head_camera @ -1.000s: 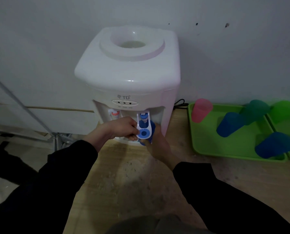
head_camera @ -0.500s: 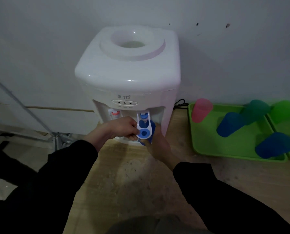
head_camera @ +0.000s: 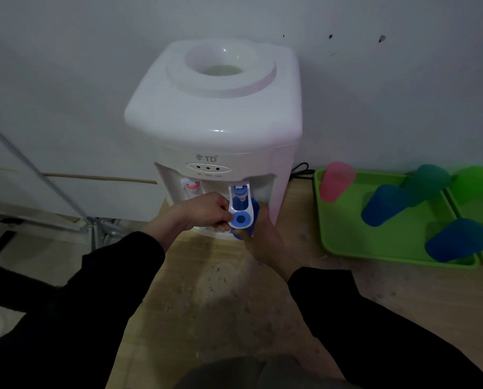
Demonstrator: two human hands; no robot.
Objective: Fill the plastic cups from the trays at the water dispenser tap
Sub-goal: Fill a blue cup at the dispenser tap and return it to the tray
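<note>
Head view, nearest first: two black sleeves [head_camera: 99,290] reach across the wooden worktop [head_camera: 206,290]. The right hand [head_camera: 262,237] wraps its fingers round a blue cup [head_camera: 254,209] held directly under the blue tap lever [head_camera: 240,217]. The left hand [head_camera: 203,211], fingers curled, pinches that lever's left edge (whether water runs I cannot tell). Both sit at the foot of the white dispenser [head_camera: 220,116], which stands at the worktop's back edge by the wall. Toward the right edge lies a green tray [head_camera: 347,234] bearing a pink cup [head_camera: 336,181], a teal cup [head_camera: 428,182] and spare blue cups [head_camera: 383,204].
</note>
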